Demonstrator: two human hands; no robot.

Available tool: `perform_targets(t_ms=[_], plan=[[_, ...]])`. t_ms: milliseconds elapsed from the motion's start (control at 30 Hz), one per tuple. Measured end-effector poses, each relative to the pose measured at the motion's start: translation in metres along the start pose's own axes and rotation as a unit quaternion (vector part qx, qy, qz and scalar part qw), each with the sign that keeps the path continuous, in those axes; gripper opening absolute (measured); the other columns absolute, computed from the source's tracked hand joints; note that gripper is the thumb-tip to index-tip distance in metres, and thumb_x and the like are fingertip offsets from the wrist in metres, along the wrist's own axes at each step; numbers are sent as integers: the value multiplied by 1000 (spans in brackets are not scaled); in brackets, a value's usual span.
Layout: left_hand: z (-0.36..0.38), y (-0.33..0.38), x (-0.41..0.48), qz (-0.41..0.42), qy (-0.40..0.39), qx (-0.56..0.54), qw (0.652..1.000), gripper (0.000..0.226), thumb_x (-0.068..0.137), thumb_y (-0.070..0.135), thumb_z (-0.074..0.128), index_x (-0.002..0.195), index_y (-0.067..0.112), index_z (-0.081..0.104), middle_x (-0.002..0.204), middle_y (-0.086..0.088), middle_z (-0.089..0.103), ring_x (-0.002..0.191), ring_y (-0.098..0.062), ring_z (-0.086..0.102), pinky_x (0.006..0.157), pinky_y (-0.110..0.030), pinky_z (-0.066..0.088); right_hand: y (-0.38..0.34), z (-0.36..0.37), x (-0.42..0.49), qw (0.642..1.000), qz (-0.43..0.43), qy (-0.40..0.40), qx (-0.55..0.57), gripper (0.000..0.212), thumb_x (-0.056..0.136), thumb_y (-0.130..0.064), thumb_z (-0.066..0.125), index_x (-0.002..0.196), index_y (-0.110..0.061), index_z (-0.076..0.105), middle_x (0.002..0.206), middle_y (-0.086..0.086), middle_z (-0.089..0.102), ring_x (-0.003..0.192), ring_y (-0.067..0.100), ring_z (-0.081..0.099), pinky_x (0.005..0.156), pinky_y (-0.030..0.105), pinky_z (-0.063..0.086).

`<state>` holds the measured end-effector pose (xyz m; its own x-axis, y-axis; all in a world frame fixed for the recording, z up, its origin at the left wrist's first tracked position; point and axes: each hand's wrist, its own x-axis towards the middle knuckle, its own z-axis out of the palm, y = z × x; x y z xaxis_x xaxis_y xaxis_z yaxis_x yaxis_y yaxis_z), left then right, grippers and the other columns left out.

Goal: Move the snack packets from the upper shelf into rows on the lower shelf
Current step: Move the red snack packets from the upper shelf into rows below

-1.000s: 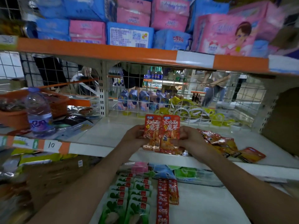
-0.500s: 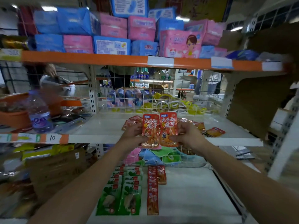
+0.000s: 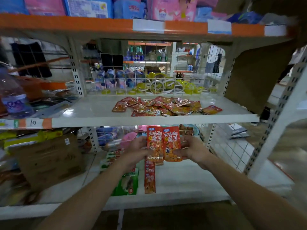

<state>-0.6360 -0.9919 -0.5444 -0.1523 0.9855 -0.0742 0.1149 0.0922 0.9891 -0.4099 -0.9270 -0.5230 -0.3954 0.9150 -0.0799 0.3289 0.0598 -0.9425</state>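
Two red-orange snack packets (image 3: 163, 143) are held upright side by side in front of the lower shelf (image 3: 187, 181). My left hand (image 3: 137, 151) grips the left packet and my right hand (image 3: 191, 149) grips the right one. A loose heap of the same packets (image 3: 164, 106) lies on the upper shelf (image 3: 93, 113). Below my hands a row of red packets (image 3: 149, 176) runs front to back on the lower shelf, with rows of green packets (image 3: 127, 184) to its left, partly hidden by my left arm.
A water bottle (image 3: 15, 100) and an orange basket stand at the left of the upper shelf. A cardboard box (image 3: 48, 160) sits on the lower left. Wire mesh backs both shelves. A cardboard sheet (image 3: 255, 72) leans at the right. Pink and blue packs fill the top shelf.
Both hands have carried the two packets down from in front of the upper shelf to the level of the lower shelf. The heap on the upper shelf is now uncovered.
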Motion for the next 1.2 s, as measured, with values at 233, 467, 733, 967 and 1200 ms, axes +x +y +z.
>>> perform_targets(t_ms=[233, 467, 733, 967, 1200], plan=[[12, -67, 41, -40, -16, 13, 999, 43, 78, -1, 76, 111, 24, 68, 104, 6, 76, 97, -13, 72, 93, -47, 56, 67, 17, 30, 998, 56, 3, 4, 37, 74, -1, 83, 104, -6, 61, 104, 16, 69, 90, 27, 70, 61, 32, 58], [15, -132, 99, -65, -40, 73, 994, 48, 76, 14, 84, 113, 34, 60, 115, 8, 70, 106, -13, 67, 93, -47, 57, 124, 26, 89, 994, 107, -12, -36, 27, 85, 2, 69, 108, -10, 60, 104, 12, 67, 92, 25, 71, 70, 42, 64], [4, -191, 165, -52, -55, 91, 993, 92, 74, 14, 86, 136, 60, 35, 122, 10, 61, 111, -14, 64, 80, -35, 61, 184, 44, 172, 986, 138, -28, -88, 28, 86, -2, 70, 107, -17, 60, 104, 8, 68, 92, 23, 71, 76, 43, 63], [6, -240, 229, -40, -77, 190, 978, 82, 72, 19, 85, 138, 45, 42, 123, 12, 57, 107, -11, 62, 87, -33, 59, 229, 46, 245, 989, 121, 12, -89, 38, 78, -6, 79, 109, -13, 60, 103, 11, 67, 90, 24, 71, 74, 45, 63], [34, -294, 274, 73, -74, 334, 937, 85, 70, 33, 85, 142, 29, 42, 123, 1, 64, 110, -14, 65, 92, -39, 58, 278, 53, 275, 985, 131, 17, -114, 40, 77, -12, 83, 109, -11, 59, 102, 9, 68, 91, 22, 71, 79, 43, 62]])
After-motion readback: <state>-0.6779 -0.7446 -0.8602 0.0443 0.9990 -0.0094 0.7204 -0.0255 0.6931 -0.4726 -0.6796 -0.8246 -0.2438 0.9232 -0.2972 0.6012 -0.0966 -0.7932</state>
